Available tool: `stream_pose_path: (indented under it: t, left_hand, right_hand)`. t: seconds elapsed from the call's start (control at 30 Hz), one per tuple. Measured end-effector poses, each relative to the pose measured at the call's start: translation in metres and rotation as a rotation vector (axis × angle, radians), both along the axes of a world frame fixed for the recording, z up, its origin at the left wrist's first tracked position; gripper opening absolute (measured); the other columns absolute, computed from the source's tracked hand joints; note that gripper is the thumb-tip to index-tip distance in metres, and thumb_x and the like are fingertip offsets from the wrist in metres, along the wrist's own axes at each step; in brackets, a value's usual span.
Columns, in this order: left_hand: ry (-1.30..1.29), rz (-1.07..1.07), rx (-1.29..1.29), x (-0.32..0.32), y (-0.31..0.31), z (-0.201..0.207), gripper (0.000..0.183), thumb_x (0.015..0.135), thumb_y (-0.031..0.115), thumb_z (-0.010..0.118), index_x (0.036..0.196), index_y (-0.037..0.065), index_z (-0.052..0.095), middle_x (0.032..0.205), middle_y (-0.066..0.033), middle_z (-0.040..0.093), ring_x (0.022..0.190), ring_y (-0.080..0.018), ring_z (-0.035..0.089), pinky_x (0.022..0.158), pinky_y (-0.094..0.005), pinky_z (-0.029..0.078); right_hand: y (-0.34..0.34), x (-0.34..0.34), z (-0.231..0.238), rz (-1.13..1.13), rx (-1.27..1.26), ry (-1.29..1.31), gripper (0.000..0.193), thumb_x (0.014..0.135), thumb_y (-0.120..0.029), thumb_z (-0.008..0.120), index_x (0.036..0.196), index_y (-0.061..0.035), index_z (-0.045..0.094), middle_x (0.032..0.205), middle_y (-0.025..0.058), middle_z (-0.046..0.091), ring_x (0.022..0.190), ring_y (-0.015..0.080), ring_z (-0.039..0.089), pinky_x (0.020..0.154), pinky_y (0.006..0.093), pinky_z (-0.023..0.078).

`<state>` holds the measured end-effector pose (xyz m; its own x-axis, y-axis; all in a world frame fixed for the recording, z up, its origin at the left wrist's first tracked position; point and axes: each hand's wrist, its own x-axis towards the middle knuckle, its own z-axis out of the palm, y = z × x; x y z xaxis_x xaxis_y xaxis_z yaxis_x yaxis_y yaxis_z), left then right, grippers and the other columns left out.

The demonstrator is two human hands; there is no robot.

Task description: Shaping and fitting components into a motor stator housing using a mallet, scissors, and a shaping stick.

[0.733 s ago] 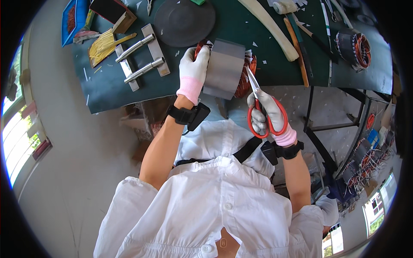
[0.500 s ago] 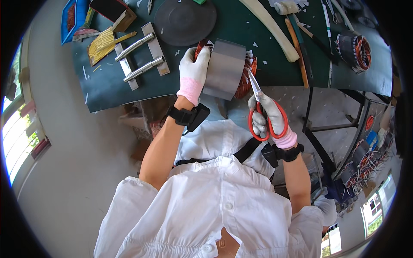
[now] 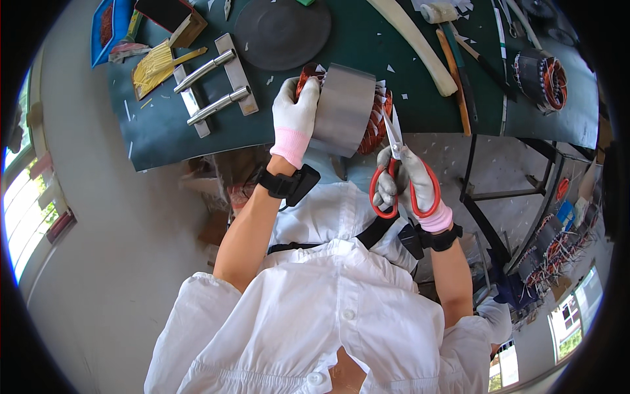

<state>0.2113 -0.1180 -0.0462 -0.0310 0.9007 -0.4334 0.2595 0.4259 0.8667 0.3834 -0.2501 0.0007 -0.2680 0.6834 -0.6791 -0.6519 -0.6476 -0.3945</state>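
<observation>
A grey steel motor stator [image 3: 342,108] lies on its side at the near edge of the table, red-brown copper windings bulging from both ends. My left hand [image 3: 295,108], in a white glove with a pink cuff, is closed on the windings at its left end. White slips of insulation paper stick out among the right-hand windings [image 3: 377,121]. My gloved right hand [image 3: 413,177] grips red-handled scissors [image 3: 395,148]. Their blades point up, parted, with the tips beside those right-end windings; whether they touch is hard to tell.
Left of the stator stands a metal frame with two rollers [image 3: 220,105]. A dark round disc [image 3: 282,33] lies behind it. Farther right are a pale curved bar [image 3: 417,49], a mallet [image 3: 438,12] and another wound stator [image 3: 539,79]. Paper scraps dot the green table [image 3: 190,148].
The scissor handles have spread wider and the blades have parted. My right hand has shifted slightly to the left. The stator has turned or tilted a little under my left hand.
</observation>
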Motion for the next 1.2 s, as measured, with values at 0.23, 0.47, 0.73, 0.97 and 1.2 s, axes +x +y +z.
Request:
stream_pose_path:
  t: [0.23, 0.47, 0.73, 0.97, 1.2]
  left_hand:
    - [0.002, -0.003, -0.009, 0.0, 0.001, -0.002, 0.031, 0.088, 0.024, 0.057, 0.096, -0.006, 0.059, 0.078, -0.004, 0.06, 0.071, -0.0076, 0.05, 0.066, -0.0231, 0.043]
    - [-0.011, 0.005, -0.029, 0.0, 0.001, 0.003, 0.03, 0.088, 0.023, 0.056, 0.097, -0.006, 0.058, 0.077, -0.0036, 0.059, 0.071, -0.0076, 0.049, 0.066, -0.0229, 0.042]
    - [-0.062, -0.057, -0.234, -0.007, 0.002, 0.011, 0.037, 0.085, 0.031, 0.059, 0.093, -0.005, 0.058, 0.073, -0.0016, 0.053, 0.067, -0.0071, 0.046, 0.062, -0.0231, 0.041]
    - [-0.065, 0.104, -0.178, 0.011, 0.012, 0.009, 0.026, 0.089, 0.024, 0.057, 0.084, -0.001, 0.059, 0.065, 0.0037, 0.049, 0.058, -0.0025, 0.038, 0.052, -0.0208, 0.034]
    - [-0.184, -0.039, 0.078, 0.011, 0.029, -0.007, 0.019, 0.089, 0.018, 0.054, 0.086, 0.0, 0.058, 0.066, 0.0039, 0.048, 0.06, -0.0035, 0.039, 0.053, -0.0215, 0.035]
  right_hand:
    - [0.006, -0.002, 0.0, 0.081, 0.012, 0.038, 0.049, 0.096, -0.05, 0.034, 0.089, -0.0041, 0.051, 0.054, 0.0005, 0.045, 0.046, 0.0106, 0.047, 0.055, 0.0298, 0.05]
    - [0.001, -0.002, 0.003, 0.012, -0.054, 0.081, 0.039, 0.096, -0.041, 0.041, 0.086, -0.0047, 0.05, 0.05, -0.002, 0.039, 0.038, 0.0081, 0.035, 0.04, 0.022, 0.034]
    - [0.026, -0.005, -0.03, -0.144, 0.191, -0.846, 0.023, 0.087, -0.02, 0.059, 0.1, -0.0043, 0.05, 0.084, 0.0016, 0.051, 0.066, 0.0069, 0.049, 0.06, 0.0217, 0.042]
    - [0.066, -0.001, -0.046, -0.285, 0.235, -0.823, 0.024, 0.08, -0.014, 0.065, 0.098, -0.0032, 0.052, 0.084, 0.0009, 0.051, 0.073, 0.0078, 0.047, 0.069, 0.0217, 0.042]
    - [0.079, 0.03, -0.022, 0.056, 0.365, -1.021, 0.026, 0.085, -0.014, 0.06, 0.107, -0.003, 0.051, 0.084, 0.0027, 0.054, 0.077, 0.0098, 0.053, 0.071, 0.0236, 0.045]
